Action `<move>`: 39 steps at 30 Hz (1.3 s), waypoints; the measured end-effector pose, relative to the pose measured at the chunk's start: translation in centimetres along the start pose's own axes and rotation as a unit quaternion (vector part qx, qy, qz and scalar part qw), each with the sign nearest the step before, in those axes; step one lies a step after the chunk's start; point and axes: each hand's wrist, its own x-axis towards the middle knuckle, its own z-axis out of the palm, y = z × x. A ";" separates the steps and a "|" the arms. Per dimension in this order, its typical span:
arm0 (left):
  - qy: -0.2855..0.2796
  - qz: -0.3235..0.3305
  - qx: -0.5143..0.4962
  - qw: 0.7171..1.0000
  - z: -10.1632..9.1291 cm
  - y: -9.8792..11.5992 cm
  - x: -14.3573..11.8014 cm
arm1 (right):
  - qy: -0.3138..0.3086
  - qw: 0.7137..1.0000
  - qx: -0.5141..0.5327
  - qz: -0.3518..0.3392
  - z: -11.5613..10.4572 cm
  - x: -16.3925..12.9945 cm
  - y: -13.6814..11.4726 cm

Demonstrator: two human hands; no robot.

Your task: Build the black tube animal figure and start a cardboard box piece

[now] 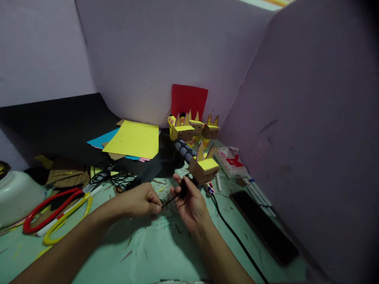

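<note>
My left hand point(143, 202) pinches one end of a thin black cord point(171, 200) between thumb and fingertips. The cord runs taut across to my right hand point(192, 207), palm up, whose thumb and fingers close on a small black piece point(184, 190); its exact kind is hard to make out. Just beyond my right fingertips sits a small cardboard box head point(204, 175) with a yellow top and two pointed horns. Behind it lies a grey spotted tube point(185, 150). More horned cardboard heads point(182, 135) stand farther back.
Red-handled scissors point(49, 209), yellow-handled scissors point(69, 221) and a tangle of black cord point(114, 177) lie at left. Coloured paper sheets point(134, 140) lie behind. At right are a black phone point(263, 227), several markers point(260, 195) and a black cable point(233, 234). Walls enclose the table.
</note>
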 end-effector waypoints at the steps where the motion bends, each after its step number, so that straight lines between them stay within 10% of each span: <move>1: 0.001 0.000 0.006 1.000 -0.1 0.1 -0.2 | -0.003 1.000 -0.005 -0.003 0.0 0.0 0.0; 7: 0.015 0.008 0.013 1.000 -0.1 1.1 -0.8 | -0.017 0.999 -0.039 -0.024 -0.2 0.0 0.4; 13: 0.309 -0.018 0.009 0.951 -0.2 1.5 -0.5 | -0.026 0.998 -0.057 0.030 -0.3 -0.1 1.1; 20: 0.158 0.015 -0.043 0.986 1.0 1.2 0.3 | -0.063 0.996 -0.047 0.053 -0.6 0.0 1.4; 39: 0.221 0.040 -0.160 0.961 1.0 0.6 1.1 | -0.080 0.993 -0.069 0.046 -0.7 0.0 1.4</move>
